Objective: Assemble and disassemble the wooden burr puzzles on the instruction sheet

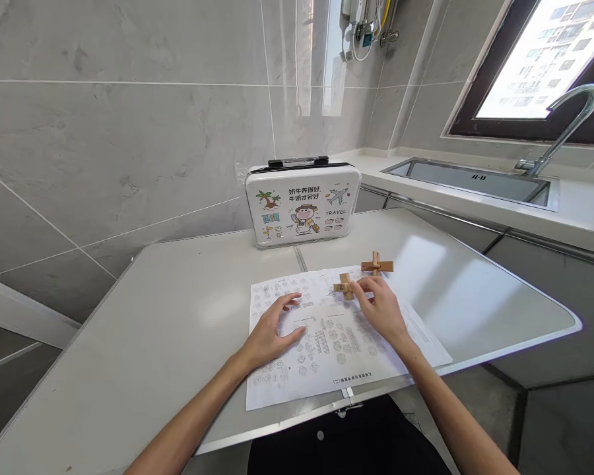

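My left hand (273, 335) rests over the left part of a printed paper sheet (327, 382), its thumb and fingers apart and nothing in them. With thumb and fingers pinched together, my right hand (382, 309) grips the right end of a small wooden cross-shaped puzzle (345, 287) at the sheet's upper part. Just beyond that hand, a larger wooden cross-shaped puzzle (376, 266) stands near the sheet's far edge. Rows of small diagrams cover the paper, which lies upside down to me. My fingertips hide part of the smaller puzzle.
A white cartoon-printed case (304, 208) with a black handle stands upright toward the back of the folding table (188, 316). To the right are a counter with a sink (465, 178) and a curved tap (571, 128). Grey tiled walls (129, 145) border the table.
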